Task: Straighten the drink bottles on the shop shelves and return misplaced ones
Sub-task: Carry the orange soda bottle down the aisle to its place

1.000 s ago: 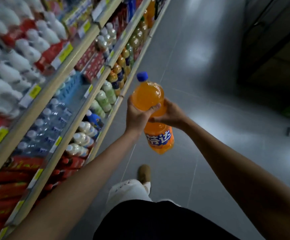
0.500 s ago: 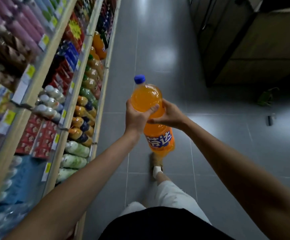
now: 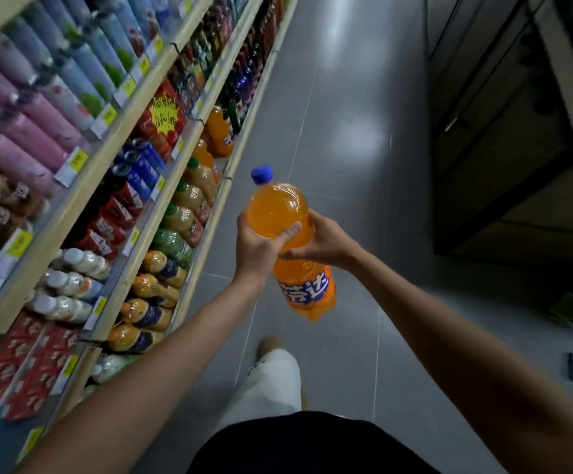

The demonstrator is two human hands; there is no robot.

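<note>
Orange soda bottle [image 3: 280, 213] w/ blue cap [image 3: 261, 174] is held over the aisle floor, right of shelves [image 3: 206, 230].
L hand [image 3: 259, 249] wraps its waist from the shelf side, thumb across the front. R hand [image 3: 324, 241] curls round the far side. Both grips same as 0.5 s ago. Matching orange bottles [image 3: 218, 131] on the bottom shelf are now closer ahead.
</note>
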